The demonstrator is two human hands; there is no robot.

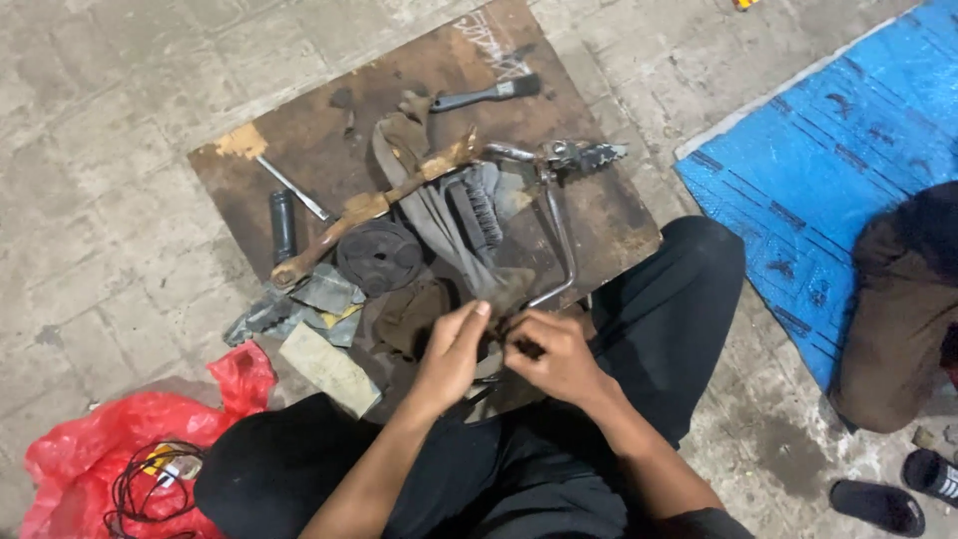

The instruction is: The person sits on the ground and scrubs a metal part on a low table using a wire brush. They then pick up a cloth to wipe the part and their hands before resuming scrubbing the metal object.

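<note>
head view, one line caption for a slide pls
Seated person's left hand and right hand pinch a small dark part above a wooden board strewn with rusty metal parts.

Bag: a crumpled red plastic bag [120, 449] lies on the stone floor [90, 180] at the lower left, with coiled dark wires resting on it.
Markings: white scrawled writing [494, 45] sits on the far edge of the brown wooden board [599, 215].
Screens: none.
</note>
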